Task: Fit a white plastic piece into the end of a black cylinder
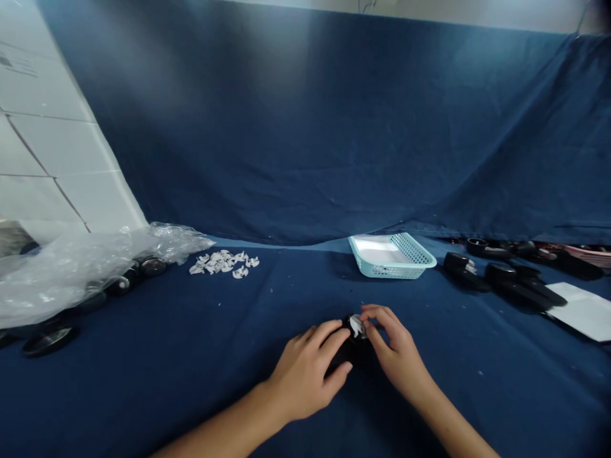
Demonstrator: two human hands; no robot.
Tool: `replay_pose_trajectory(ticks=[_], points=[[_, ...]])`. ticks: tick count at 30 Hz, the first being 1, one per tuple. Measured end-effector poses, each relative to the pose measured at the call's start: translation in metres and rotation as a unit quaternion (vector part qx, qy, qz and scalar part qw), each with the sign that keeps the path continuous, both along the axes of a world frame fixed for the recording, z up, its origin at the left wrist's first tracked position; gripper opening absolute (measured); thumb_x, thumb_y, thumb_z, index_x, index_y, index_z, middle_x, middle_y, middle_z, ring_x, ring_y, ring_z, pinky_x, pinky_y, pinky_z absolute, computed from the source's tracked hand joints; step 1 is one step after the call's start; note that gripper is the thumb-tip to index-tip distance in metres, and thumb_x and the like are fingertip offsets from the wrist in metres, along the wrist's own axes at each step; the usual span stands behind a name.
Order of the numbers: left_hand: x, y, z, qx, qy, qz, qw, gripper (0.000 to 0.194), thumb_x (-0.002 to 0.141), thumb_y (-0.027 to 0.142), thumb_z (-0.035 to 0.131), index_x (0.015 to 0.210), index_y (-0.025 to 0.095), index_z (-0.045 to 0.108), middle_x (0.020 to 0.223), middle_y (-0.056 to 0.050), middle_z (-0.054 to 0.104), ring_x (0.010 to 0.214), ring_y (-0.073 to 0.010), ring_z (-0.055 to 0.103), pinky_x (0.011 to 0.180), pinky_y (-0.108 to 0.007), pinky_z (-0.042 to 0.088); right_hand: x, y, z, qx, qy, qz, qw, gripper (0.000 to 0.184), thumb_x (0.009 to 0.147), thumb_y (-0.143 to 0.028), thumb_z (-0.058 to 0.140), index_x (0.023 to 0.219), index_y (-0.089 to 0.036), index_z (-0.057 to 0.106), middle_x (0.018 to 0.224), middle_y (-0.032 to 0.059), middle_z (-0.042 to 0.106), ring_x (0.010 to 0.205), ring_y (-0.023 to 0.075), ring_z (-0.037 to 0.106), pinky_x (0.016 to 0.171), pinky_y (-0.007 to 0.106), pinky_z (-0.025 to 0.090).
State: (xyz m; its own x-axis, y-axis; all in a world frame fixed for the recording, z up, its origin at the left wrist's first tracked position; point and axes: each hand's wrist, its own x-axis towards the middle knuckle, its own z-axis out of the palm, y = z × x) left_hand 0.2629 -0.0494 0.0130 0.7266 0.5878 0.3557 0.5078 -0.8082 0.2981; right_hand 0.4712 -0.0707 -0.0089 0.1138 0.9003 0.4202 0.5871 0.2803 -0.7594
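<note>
A black part (347, 353) with a rounded end lies on the blue cloth in front of me, mostly covered by my fingers and their shadow. My left hand (308, 372) grips it from the left, with the fingertips at its upper edge and the thumb below. A small white plastic piece (356, 326) sits at the rounded end. My right hand (394, 346) pinches the right edge of this white piece between thumb and forefinger. Exactly how the piece is seated in the black part cannot be made out.
A pile of small white pieces (222, 261) lies at the back left, beside a clear plastic bag (86, 267) and round black parts (50, 340). A light blue basket (396, 272) stands at the back. More black parts (515, 283) and a white sheet (585, 312) lie right.
</note>
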Motion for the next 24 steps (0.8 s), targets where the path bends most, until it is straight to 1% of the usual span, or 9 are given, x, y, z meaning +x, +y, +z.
replay_pose_trajectory(ticks=[5, 10, 15, 20, 24], points=[[0.0, 0.0, 0.0, -0.002, -0.005, -0.005, 1.0, 0.047, 0.091, 0.032, 0.051, 0.136, 0.027, 0.04, 0.139, -0.006, 0.049, 0.115, -0.0263, 0.056, 0.096, -0.045, 0.051, -0.001, -0.002, 0.0, 0.018, -0.017, -0.03, 0.999, 0.017, 0.09, -0.033, 0.049, 0.091, -0.025, 0.064, 0.108, 0.0081, 0.063, 0.109, 0.0264, 0.056, 0.094, 0.043, 0.044], [0.0, 0.0, 0.001, -0.006, 0.001, -0.001, 1.0, 0.048, 0.091, 0.031, 0.052, 0.137, 0.027, 0.039, 0.14, -0.005, 0.048, 0.116, -0.0258, 0.056, 0.096, -0.045, 0.051, -0.002, -0.003, 0.001, 0.029, -0.019, -0.039, 0.999, 0.015, 0.089, -0.032, 0.052, 0.089, -0.025, 0.065, 0.103, 0.0068, 0.066, 0.105, 0.0257, 0.058, 0.092, 0.042, 0.044], [0.001, 0.0, 0.0, -0.006, 0.001, 0.0, 1.0, 0.049, 0.091, 0.032, 0.052, 0.137, 0.027, 0.038, 0.14, -0.005, 0.048, 0.117, -0.0254, 0.055, 0.097, -0.044, 0.051, -0.006, -0.003, 0.002, 0.005, 0.003, -0.048, 0.999, 0.016, 0.089, -0.035, 0.053, 0.088, -0.024, 0.065, 0.096, 0.0058, 0.068, 0.095, 0.0248, 0.06, 0.084, 0.039, 0.045], [0.002, 0.0, -0.001, -0.004, -0.002, -0.001, 1.0, 0.047, 0.091, 0.032, 0.051, 0.136, 0.026, 0.039, 0.14, -0.005, 0.048, 0.117, -0.0252, 0.055, 0.098, -0.044, 0.05, -0.008, -0.003, 0.001, -0.007, 0.029, -0.048, 0.998, 0.018, 0.09, -0.036, 0.052, 0.085, -0.022, 0.062, 0.095, 0.0053, 0.066, 0.093, 0.0229, 0.061, 0.082, 0.036, 0.046], [0.003, 0.0, 0.0, -0.011, -0.005, -0.001, 1.0, 0.049, 0.091, 0.03, 0.051, 0.138, 0.026, 0.037, 0.14, -0.006, 0.047, 0.118, -0.0256, 0.054, 0.098, -0.044, 0.049, -0.011, -0.002, 0.001, -0.006, 0.046, -0.045, 0.998, 0.017, 0.09, -0.034, 0.051, 0.083, -0.022, 0.06, 0.092, 0.0051, 0.064, 0.09, 0.0217, 0.06, 0.08, 0.035, 0.047]])
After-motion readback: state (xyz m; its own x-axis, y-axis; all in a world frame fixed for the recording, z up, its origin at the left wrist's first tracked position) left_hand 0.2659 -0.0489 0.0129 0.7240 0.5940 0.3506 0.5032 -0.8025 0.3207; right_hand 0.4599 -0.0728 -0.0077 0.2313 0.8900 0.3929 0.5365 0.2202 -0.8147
